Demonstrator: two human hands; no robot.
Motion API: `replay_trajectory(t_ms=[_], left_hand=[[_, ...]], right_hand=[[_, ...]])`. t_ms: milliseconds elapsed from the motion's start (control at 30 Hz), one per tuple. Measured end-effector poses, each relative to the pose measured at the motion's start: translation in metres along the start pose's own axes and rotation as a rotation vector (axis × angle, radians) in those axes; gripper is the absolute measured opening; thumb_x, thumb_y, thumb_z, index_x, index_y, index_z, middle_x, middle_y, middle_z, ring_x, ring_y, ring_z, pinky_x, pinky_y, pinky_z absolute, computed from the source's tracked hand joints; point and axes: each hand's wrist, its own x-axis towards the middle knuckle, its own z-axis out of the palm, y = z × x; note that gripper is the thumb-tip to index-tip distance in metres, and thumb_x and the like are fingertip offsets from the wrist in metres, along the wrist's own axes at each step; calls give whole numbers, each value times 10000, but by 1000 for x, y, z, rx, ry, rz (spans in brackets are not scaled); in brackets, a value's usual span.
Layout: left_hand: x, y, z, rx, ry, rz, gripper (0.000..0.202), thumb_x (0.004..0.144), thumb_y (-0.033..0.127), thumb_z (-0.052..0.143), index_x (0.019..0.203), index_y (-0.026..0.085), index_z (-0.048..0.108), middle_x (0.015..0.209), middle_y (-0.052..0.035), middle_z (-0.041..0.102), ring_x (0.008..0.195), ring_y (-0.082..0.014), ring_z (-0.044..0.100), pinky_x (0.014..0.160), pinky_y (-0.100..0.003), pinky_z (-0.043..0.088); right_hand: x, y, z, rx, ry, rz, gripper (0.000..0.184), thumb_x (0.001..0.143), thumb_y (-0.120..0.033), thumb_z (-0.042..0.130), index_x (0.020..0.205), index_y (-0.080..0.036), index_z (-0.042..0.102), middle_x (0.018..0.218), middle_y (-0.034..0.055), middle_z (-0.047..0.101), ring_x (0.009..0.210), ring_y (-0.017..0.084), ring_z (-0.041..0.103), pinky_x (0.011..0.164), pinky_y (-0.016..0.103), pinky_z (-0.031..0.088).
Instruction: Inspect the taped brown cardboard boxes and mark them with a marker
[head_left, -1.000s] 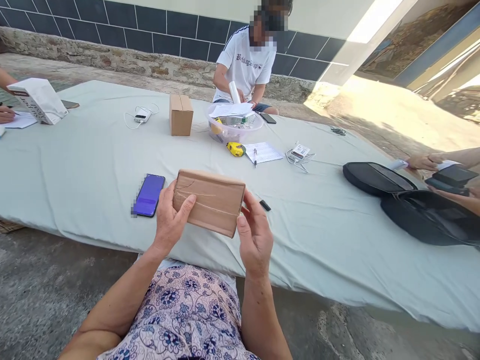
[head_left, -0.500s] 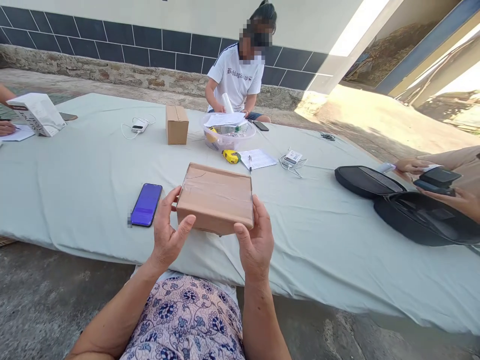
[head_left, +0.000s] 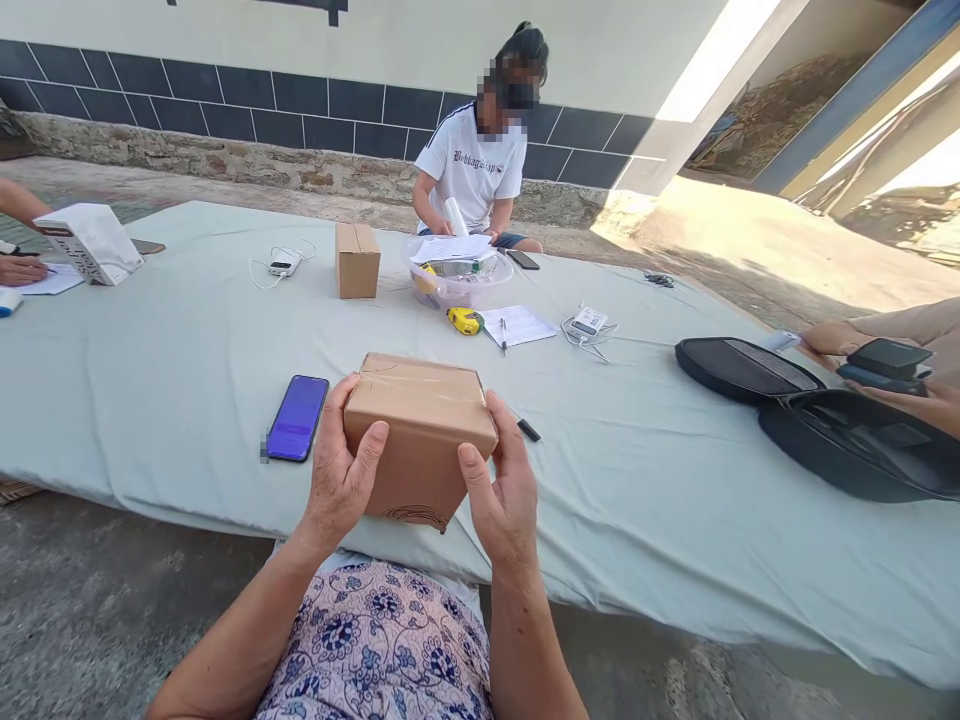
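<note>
1. Cardboard box [head_left: 416, 455]: held between both hands at the near edge of the cloth-covered table [head_left: 637, 530], about midway along the visible stretch. Any contact between underside and cloth: unclear from this angle.

2. Gripped on its left side by the left hand [head_left: 341, 480], with thumb laid on the near face and fingers mostly out of sight around the side. Gripped on its right side by the right hand [head_left: 506, 490] in much the same way. Spread to the width of the box in both cases, firmly in contact, with nothing else held.

3. Tipped differently from half a second ago: then showing mainly the broad upper face, now showing a taller near face below a shallower, tape-streaked top. Newly in view along the lower edge: dark curved lines, too unclear to identify.

4. Judging by this new tilt, probably being turned about in the hands rather than put down, with no sign of loosening.

5. Just left of the left hand, near the same edge: a lit phone [head_left: 298, 418]. Just beyond the right hand: a small black object [head_left: 529, 430], also back in view.

6. Closer to the far edge: a smaller carton [head_left: 357, 262] and a plastic basin [head_left: 450, 294]. Toward the right edge: an unfolded black case [head_left: 832, 450].
</note>
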Motion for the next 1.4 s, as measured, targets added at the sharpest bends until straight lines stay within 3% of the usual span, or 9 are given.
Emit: replay_trajectory(t_ms=[100, 233, 467, 700, 900, 1033, 1167, 1267, 1400], left_hand=[[11, 3, 1, -27, -24, -72, 551, 1007, 535, 527, 1493, 297, 428, 1508, -112, 532, 1373, -276, 520, 1163, -457, 411], [28, 2, 8, -50, -105, -134, 572, 973, 490, 605, 1498, 332, 444, 1548, -83, 520, 1365, -276, 530, 1146, -460, 438], [38, -9, 18, -108, -150, -221, 783, 935, 463, 670, 1619, 380, 298, 1642, -70, 433, 1457, -287, 478, 1182, -476, 429], [28, -39, 11, -262, -261, -366, 983, 813, 511, 789, 1633, 370, 265, 1532, -102, 560, 1330, -295, 612, 1055, -465, 556], [25, -68, 6, -466, -341, -346, 974, 773, 584, 790, 1588, 233, 388, 1504, -187, 584, 1347, -352, 606, 1026, -459, 581], [24, -74, 7, -575, -269, -416, 880, 744, 593, 811, 1493, 236, 520, 1450, -156, 641, 1312, -360, 633, 1006, -459, 602], [24, -71, 7, -669, -131, -599, 717, 743, 668, 773, 1290, 215, 680, 1318, -132, 730, 1288, -369, 653, 1015, -504, 614], [26, -68, 4, -722, -54, -677, 667, 743, 670, 769, 1223, 210, 706, 1267, -126, 756, 1276, -366, 666, 1047, -532, 602], [28, -67, 0, -828, -18, -742, 641, 777, 599, 771, 1268, 195, 684, 1267, -126, 759, 1249, -352, 689, 1091, -519, 573]], right_hand=[[12, 1, 2, -2, -17, 10, 519, 984, -469, 599, 1469, -291, 553, 1540, 111, 569, 1370, 289, 575, 985, 426, 582], [33, 6, 3, 19, -14, 129, 524, 966, -497, 593, 1442, -279, 582, 1469, 110, 631, 1261, 281, 637, 947, 432, 593], [54, 17, 4, 74, -75, 214, 619, 954, -569, 569, 1496, -270, 540, 1490, 112, 608, 1236, 276, 635, 928, 422, 585], [62, 36, 5, 188, -106, 221, 615, 968, -658, 536, 1480, -320, 565, 1494, 74, 607, 1262, 256, 623, 1031, 451, 558], [61, 39, 5, 268, -144, 202, 684, 959, -677, 543, 1538, -316, 497, 1585, 62, 535, 1371, 272, 576, 1060, 449, 567], [57, 38, 5, 290, -185, 194, 709, 913, -652, 632, 1537, -344, 492, 1620, 47, 498, 1404, 281, 547, 1023, 435, 590], [45, 38, 8, 275, -235, 178, 679, 891, -622, 679, 1493, -335, 551, 1595, 63, 528, 1390, 287, 555, 1025, 439, 583], [32, 36, 9, 247, -272, 149, 679, 899, -592, 687, 1502, -315, 539, 1602, 88, 514, 1409, 293, 540, 1053, 452, 561], [19, 30, 6, 195, -308, 107, 634, 909, -561, 695, 1470, -295, 568, 1579, 110, 528, 1449, 310, 504, 1123, 501, 505]])
